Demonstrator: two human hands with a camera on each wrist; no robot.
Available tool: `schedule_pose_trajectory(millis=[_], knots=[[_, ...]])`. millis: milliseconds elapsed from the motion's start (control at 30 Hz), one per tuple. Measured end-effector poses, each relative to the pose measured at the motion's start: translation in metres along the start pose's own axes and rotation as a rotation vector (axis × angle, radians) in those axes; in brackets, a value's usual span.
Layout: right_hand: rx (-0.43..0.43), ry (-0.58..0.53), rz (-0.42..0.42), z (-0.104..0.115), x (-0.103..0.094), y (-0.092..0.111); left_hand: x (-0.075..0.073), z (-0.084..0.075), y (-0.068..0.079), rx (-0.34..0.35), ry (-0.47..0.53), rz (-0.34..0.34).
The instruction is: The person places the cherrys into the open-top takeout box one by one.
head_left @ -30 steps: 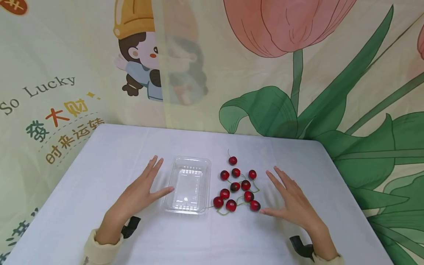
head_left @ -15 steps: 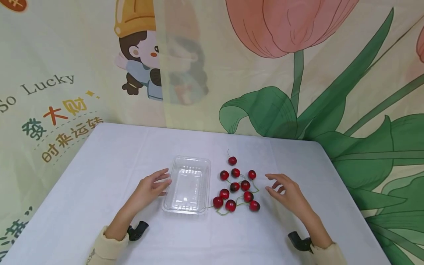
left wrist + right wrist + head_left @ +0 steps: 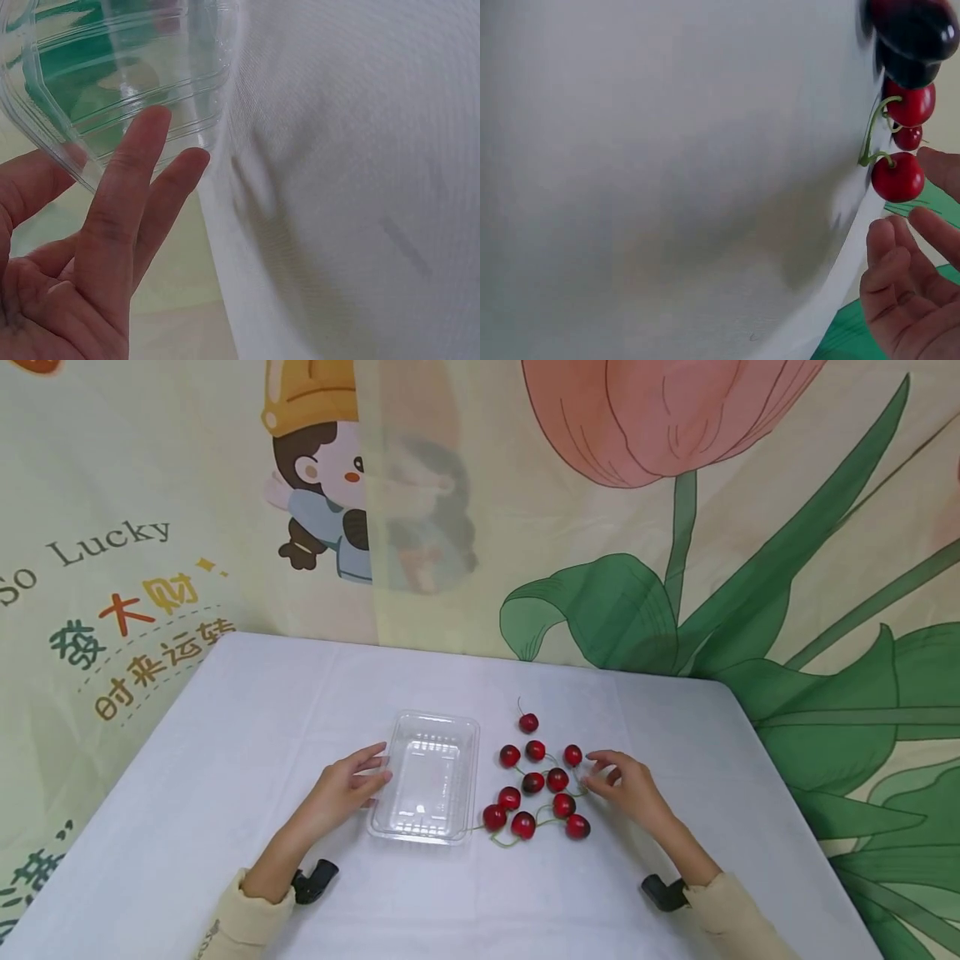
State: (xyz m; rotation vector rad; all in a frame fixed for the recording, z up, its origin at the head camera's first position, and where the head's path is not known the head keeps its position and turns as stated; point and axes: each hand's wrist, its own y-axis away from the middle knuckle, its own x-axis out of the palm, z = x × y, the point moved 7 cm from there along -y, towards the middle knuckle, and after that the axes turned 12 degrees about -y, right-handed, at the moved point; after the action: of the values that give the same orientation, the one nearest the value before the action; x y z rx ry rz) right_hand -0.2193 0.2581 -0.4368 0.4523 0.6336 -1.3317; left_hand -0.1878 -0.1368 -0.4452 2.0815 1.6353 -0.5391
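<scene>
A clear plastic container stands on the table, with nothing in it. At its left rim, my left hand pinches the edge, thumb on top and fingers against the outer wall; the left wrist view shows these fingers at the ribbed side. Several dark red cherries with green stems lie to the container's right. My right hand, fingers loosely bent and holding nothing, hovers beside the rightmost upper cherry. In the right wrist view, thumb and fingers are spread just short of that cherry.
One cherry lies apart at the back of the group. Another cherry sits close to the container's right side. The white cloth-covered table ends against a printed backdrop. Black wrist mounts stick out under both forearms.
My left hand has moved from spread beside the container to its left rim and grips it. The right hand's fingers have drawn together, and it has moved left toward the cherries.
</scene>
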Motion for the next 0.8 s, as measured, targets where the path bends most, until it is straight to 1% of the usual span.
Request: schedule_pose_trajectory(millis=[100,200,300,400,633,800], knots=[[-0.012,0.016,0.024,0.004,0.004,-0.011,-0.001,-0.001,0.000,-0.002,-0.005,-0.001],[-0.046,0.039,0.047,0.009,0.010,-0.018,-0.001,-0.001,0.001,-0.008,-0.006,0.002],[-0.063,0.058,0.039,0.012,0.013,-0.021,0.000,-0.001,0.001,-0.015,-0.004,0.005],[-0.061,0.054,0.013,0.010,0.014,-0.022,0.000,-0.001,0.001,-0.019,0.001,0.008],[-0.064,0.018,-0.043,0.004,0.003,-0.021,0.000,-0.001,0.001,-0.022,0.011,0.006],[-0.087,0.015,-0.078,0.008,-0.010,-0.018,0.000,0.000,0.001,-0.030,0.010,0.004]])
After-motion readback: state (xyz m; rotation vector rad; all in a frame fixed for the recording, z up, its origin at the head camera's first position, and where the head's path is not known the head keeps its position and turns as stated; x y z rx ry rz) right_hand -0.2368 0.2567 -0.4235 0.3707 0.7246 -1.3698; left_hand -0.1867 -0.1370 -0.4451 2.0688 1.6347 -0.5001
